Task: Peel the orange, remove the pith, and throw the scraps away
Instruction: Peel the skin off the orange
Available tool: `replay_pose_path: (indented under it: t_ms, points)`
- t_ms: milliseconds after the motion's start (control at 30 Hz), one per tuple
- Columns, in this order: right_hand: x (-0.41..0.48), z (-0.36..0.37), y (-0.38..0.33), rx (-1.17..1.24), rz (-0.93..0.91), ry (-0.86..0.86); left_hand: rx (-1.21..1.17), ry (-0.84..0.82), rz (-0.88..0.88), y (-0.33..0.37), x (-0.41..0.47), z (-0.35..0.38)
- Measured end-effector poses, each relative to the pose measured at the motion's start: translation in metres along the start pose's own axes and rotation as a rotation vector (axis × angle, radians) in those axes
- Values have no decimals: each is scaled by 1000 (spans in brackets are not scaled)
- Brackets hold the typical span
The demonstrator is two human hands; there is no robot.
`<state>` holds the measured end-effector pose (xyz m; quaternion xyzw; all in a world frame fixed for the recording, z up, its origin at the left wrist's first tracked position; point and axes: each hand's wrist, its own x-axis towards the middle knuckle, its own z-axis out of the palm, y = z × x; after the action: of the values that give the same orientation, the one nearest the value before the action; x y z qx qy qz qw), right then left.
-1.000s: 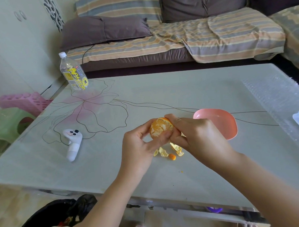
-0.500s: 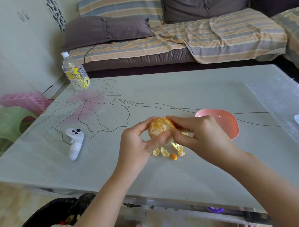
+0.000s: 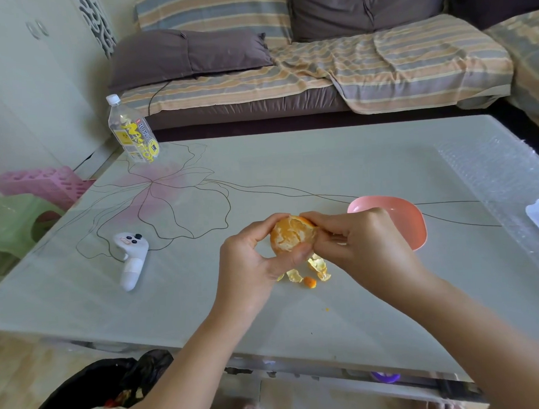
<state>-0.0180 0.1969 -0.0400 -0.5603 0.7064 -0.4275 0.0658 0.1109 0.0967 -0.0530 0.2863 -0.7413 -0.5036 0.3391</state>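
Note:
A mostly peeled orange (image 3: 289,234) with white pith on its segments is held above the middle of the glass table. My left hand (image 3: 252,257) grips it from the left, thumb underneath and forefinger over the top. My right hand (image 3: 359,240) pinches at the orange's upper right side, where some peel still clings. Several torn peel scraps (image 3: 308,273) lie on the table just below the fruit. A bin lined with a black bag (image 3: 94,394) holding scraps stands on the floor at the lower left.
A pink bowl (image 3: 407,217) sits right behind my right hand. A white controller (image 3: 131,259) lies to the left, a clear bottle (image 3: 132,133) at the far left corner, bubble wrap (image 3: 502,181) along the right edge. A sofa is beyond the table (image 3: 291,163).
My right hand's fingers have shifted up to the top right of the orange. Both hands and the fruit stay in about the same place above the scraps.

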Motion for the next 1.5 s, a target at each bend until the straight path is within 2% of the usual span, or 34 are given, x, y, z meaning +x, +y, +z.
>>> replay_pose_path:
  t_ms: [167, 333, 533, 800, 967, 1133, 1367, 1500]
  points:
    - [1, -1, -3, -14, 4, 13, -15, 8, 2, 1, -1, 0]
    - [0, 0, -5, 152, 129, -74, -83, 28, 41, 3, 3, -4]
    - [0, -8, -8, 168, 108, -140, -85, 18, 68, 4, 2, -2]
    - [0, -2, -7, -22, 32, 64, -92, 15, 72, 3, 0, 1]
    - [2, -2, -8, 31, 91, 57, -138, -17, 34, 3, 2, 0]
    - [3, -8, -12, 268, 119, -65, -210, -15, 29, 3, 4, -6]
    - [2, -6, -17, 237, 199, 104, -283, -65, -3, 4, 1, -3]
    - [4, -8, -15, 248, 236, 129, -376, -93, -35, 6, 1, 0]
